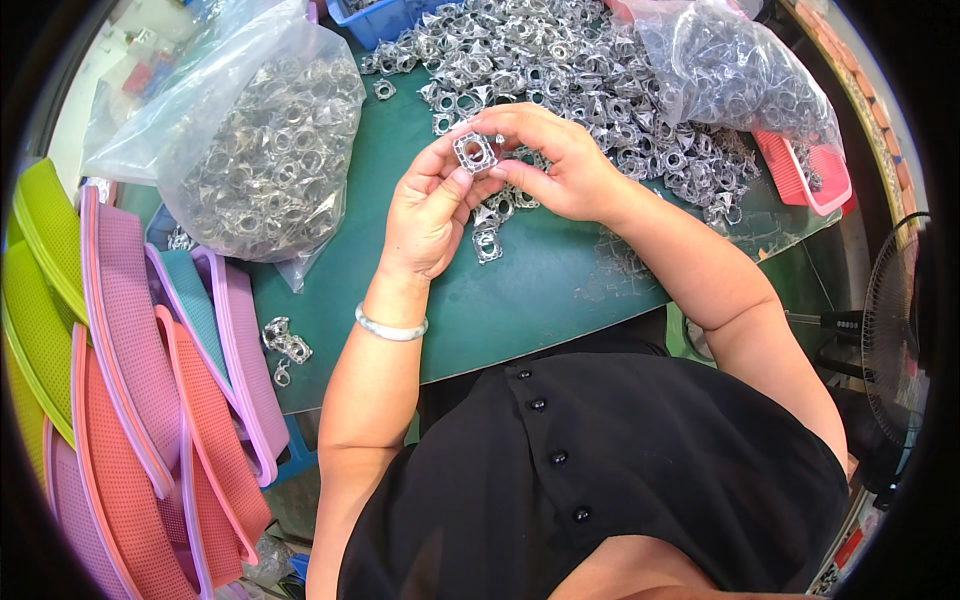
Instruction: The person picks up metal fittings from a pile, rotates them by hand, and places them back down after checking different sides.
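Note:
My left hand [428, 212] and my right hand [556, 165] meet above the green table [520, 300] and pinch one small square silver metal part [475, 152] between their fingertips. The part has a round hole in its middle. A pale bangle [390, 327] circles my left wrist. Just below the hands lie a few loose metal parts [488, 243]. Behind the hands spreads a big heap of the same silver parts [560, 60].
A clear plastic bag [262, 150] full of metal parts stands at the left, a second bag [735, 70] at the back right. Stacked mesh baskets [130, 350] in pink, orange and green lean at the left. A pink basket [810, 175], a blue bin [385, 20] and a fan [895, 340] are nearby.

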A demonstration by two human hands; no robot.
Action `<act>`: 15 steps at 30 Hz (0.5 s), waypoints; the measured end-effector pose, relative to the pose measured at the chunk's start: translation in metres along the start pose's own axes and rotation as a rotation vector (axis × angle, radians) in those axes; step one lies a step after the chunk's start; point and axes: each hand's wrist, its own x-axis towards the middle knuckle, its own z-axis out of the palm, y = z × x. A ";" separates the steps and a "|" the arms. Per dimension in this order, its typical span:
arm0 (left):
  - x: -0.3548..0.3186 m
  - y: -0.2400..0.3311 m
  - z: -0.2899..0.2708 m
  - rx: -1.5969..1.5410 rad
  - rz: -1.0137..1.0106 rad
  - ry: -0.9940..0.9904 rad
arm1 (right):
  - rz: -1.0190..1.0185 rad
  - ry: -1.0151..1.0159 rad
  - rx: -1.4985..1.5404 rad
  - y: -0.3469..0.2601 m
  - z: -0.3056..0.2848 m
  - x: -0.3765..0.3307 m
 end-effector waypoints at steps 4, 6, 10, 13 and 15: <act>-0.001 -0.001 -0.004 0.019 -0.021 -0.002 | 0.091 -0.060 0.074 -0.003 -0.003 -0.001; -0.001 -0.002 -0.004 0.023 -0.025 0.002 | 0.098 -0.066 0.076 -0.002 -0.003 -0.001; -0.001 -0.003 -0.004 0.030 -0.009 0.012 | 0.084 -0.040 0.089 0.001 -0.002 -0.002; -0.002 -0.003 -0.006 0.038 -0.027 0.018 | 0.073 0.006 0.094 0.003 0.001 -0.003; -0.002 -0.002 -0.005 0.028 -0.047 0.033 | 0.085 0.003 0.088 0.003 0.000 -0.003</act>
